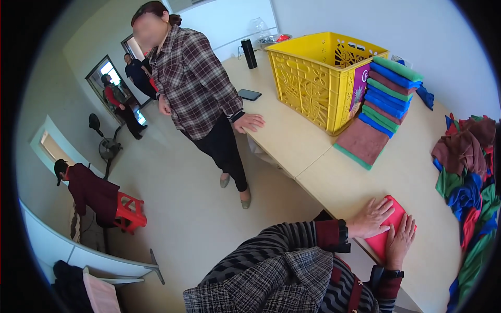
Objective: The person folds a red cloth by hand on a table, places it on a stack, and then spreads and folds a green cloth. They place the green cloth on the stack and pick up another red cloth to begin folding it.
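Note:
A folded red cloth (395, 207) lies flat on the table near its front edge. My left hand (369, 218) rests on its left part with the fingers stretched out. Flat on its right part lies my right hand (400, 240), fingers also extended. Both palms press down from above, and neither hand grips the cloth. Beyond them stands a leaning stack of folded cloths (386, 99) in green, blue and brown. A brown folded cloth (361, 141) with a green one beneath sits at the near end of that stack.
A yellow plastic crate (308, 86) stands behind the stack. Loose crumpled cloths (464, 167) heap along the right. Farther left are a phone (249, 95) and a black bottle (249, 53). Another person (195, 78) leans a hand on the table; someone sits by a red stool (130, 212).

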`<state>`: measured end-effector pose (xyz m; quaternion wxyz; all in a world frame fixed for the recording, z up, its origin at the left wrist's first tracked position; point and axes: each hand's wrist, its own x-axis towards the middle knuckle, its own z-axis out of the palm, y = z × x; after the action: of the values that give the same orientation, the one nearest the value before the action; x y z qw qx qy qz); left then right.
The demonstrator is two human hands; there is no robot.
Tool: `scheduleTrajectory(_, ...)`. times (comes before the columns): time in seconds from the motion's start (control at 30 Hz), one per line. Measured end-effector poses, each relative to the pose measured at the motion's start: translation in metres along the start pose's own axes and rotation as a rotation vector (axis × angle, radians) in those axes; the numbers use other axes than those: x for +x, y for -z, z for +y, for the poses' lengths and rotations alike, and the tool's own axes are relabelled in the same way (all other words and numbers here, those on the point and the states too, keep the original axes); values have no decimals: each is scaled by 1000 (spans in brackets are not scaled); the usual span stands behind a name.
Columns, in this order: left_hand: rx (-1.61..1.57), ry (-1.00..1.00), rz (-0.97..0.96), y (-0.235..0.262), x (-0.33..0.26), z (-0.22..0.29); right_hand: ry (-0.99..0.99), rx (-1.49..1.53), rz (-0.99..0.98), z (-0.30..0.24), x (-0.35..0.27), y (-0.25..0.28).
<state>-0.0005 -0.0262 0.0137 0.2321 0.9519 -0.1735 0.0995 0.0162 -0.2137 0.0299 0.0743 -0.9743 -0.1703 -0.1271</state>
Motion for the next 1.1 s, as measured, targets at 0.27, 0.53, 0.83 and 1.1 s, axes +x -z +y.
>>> scheduleTrajectory(0.27,27,100,1,12,6,-2,-25,5,-16,-4,0,2)
scheduleTrajectory(0.53,-50,-165,41,10,18,19,-17,-28,-6,4,-5,-8)
scheduleTrajectory(0.83,-94,-156,32,-10,19,8,-51,6,-36,-3,0,-5)
scheduleTrajectory(1.1,-120,-131,35,-11,16,2,-44,15,-37,-1,-3,-3)
